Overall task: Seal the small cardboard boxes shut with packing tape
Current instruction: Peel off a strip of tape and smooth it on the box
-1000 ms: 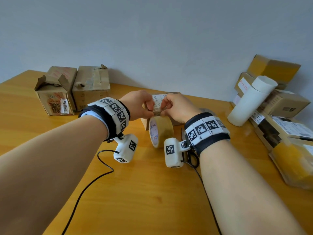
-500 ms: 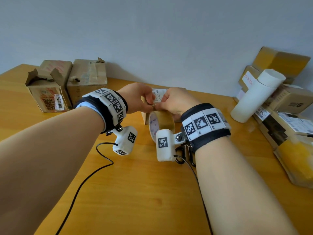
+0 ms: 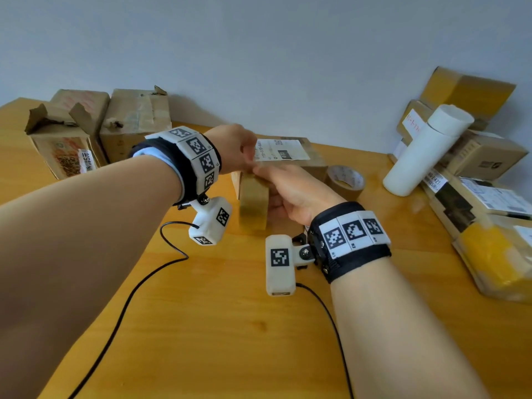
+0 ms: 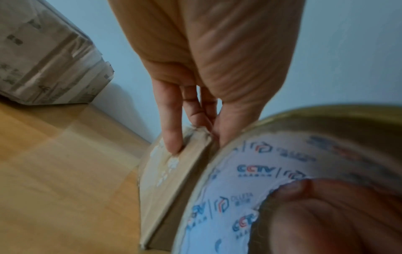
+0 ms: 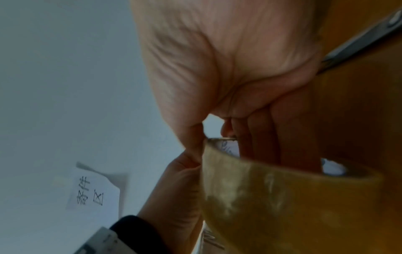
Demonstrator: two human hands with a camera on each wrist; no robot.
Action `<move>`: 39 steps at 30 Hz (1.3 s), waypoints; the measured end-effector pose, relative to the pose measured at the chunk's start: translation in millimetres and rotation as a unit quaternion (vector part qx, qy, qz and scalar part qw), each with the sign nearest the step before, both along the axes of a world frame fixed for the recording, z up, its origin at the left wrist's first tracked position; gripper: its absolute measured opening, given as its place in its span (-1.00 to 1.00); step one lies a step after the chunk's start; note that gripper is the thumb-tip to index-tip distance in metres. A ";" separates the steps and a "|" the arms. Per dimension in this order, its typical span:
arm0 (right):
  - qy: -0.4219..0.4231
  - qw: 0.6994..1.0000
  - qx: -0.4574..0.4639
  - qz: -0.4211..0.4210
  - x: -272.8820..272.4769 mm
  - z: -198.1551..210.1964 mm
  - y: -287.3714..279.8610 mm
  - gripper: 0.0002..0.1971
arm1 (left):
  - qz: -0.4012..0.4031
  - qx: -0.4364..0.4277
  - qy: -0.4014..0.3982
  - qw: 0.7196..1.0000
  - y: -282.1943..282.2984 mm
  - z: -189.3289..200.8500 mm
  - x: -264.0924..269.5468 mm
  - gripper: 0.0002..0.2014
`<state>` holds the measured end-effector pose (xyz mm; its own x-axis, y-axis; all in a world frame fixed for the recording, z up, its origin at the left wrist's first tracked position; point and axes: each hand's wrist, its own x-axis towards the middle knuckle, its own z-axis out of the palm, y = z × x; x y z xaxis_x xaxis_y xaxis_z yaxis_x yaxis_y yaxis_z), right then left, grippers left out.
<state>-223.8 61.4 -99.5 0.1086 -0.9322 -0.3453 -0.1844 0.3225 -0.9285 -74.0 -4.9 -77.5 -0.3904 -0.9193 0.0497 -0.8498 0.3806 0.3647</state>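
Note:
A small cardboard box (image 3: 315, 166) with a white label stands at mid-table. My left hand (image 3: 236, 148) is at its top left corner. In the left wrist view the fingers (image 4: 172, 137) lie on one face of the box (image 4: 174, 180) and the thumb on the other side of the edge, pinching it. My right hand (image 3: 290, 191) holds a brown tape roll (image 3: 253, 208) upright against the box's front. Its fingers reach through the core of the roll (image 5: 282, 206) and the thumb rests outside. The roll (image 4: 250, 180) sits just beside my left thumb. The tape's loose end is hidden.
A second tape roll (image 3: 345, 180) lies flat right of the box. A white tube (image 3: 423, 151) leans on a stack of boxes (image 3: 483, 156) at the right. Two worn boxes (image 3: 66, 139) (image 3: 135, 122) stand back left. Scissors (image 5: 359, 37) lie under my right wrist. Cables trail towards me.
Both hands were pinching at the top of the roll. Now my left hand has gone to the box's corner, and my right hand has turned the roll edge-on and lowered it.

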 end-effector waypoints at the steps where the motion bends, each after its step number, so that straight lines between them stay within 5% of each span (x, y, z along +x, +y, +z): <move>1: -0.009 1.000 0.005 0.005 -1.1 0.2 2.1 -0.72 | -0.005 -0.003 -0.010 1.000 0.5 1.2 -1.0 -0.78; 11: 0.077 0.997 0.001 0.002 -8.1 8.0 1.9 -0.87 | 0.002 0.000 -0.010 1.000 0.1 -2.9 -2.1 -0.74; 22: 0.166 0.985 0.007 -0.042 -13.4 10.2 1.1 -0.74 | -0.012 0.008 -0.042 0.999 0.5 1.2 -1.9 -0.71; 27: 0.346 0.937 0.038 -0.022 -34.3 22.1 7.4 -0.80 | -0.024 0.019 -0.031 0.999 16.3 13.6 4.1 -0.75; 31: 0.433 0.901 -0.003 0.005 -48.7 22.3 23.1 -0.92 | 0.082 0.011 0.016 0.996 34.8 17.6 3.8 -0.71; 36: 0.573 0.806 0.087 0.121 -38.9 26.6 46.9 -0.65 | 0.187 0.290 0.148 0.927 62.9 9.7 1.2 -0.37; 39: 0.596 0.785 0.081 0.149 -33.3 18.7 51.2 -0.51 | 0.181 0.336 0.174 0.908 71.1 3.8 -4.0 -0.45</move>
<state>-257.1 112.6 -80.8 -0.1771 -0.8596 -0.4793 -0.9805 0.1965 0.0100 -78.0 66.2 -73.8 -0.1241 -0.8527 -0.5074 -0.6635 -0.3089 0.6814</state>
